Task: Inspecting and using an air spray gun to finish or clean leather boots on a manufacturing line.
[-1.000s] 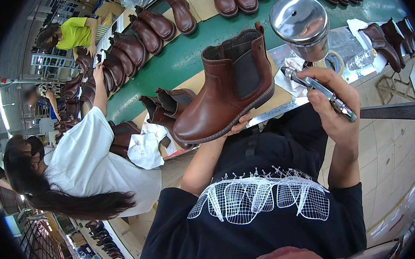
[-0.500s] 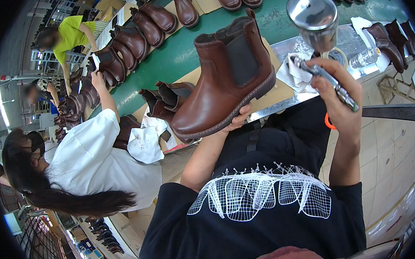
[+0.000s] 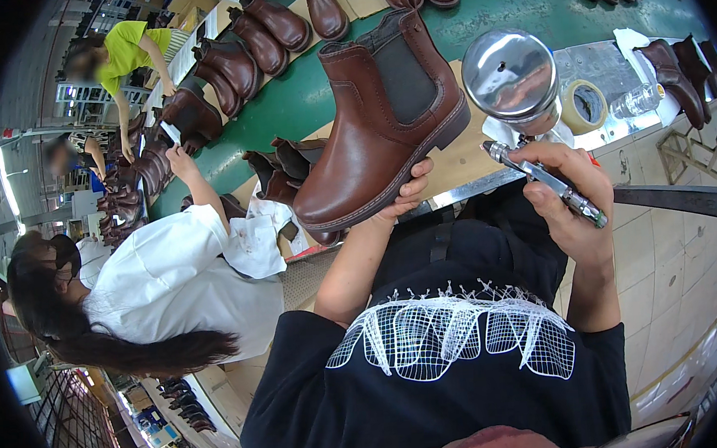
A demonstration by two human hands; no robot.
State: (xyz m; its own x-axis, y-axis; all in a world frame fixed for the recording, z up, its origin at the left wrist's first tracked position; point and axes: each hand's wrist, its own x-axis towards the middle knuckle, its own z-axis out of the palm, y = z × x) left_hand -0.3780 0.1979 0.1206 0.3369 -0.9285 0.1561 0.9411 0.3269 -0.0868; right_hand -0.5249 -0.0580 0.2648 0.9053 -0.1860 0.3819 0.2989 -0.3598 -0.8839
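Head view: the left hand [image 3: 408,195], half closed, cradles a brown ankle boot [image 3: 374,137] from beneath, toe leftward; the right hand [image 3: 574,186] wraps firmly around a metal spray gun [image 3: 535,123] just beside it. Holding the boot steady and the gun level, clear of the leather, should work best. More boots [image 3: 259,43] line the green surface [image 3: 477,21]; a tape roll [image 3: 572,111] sits rightward; co-workers [image 3: 173,276] occupy the room's left.

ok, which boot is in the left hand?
The big central boot, raised above the bench, toe leftward, left hand under its sole; the boots behind stand in a row.
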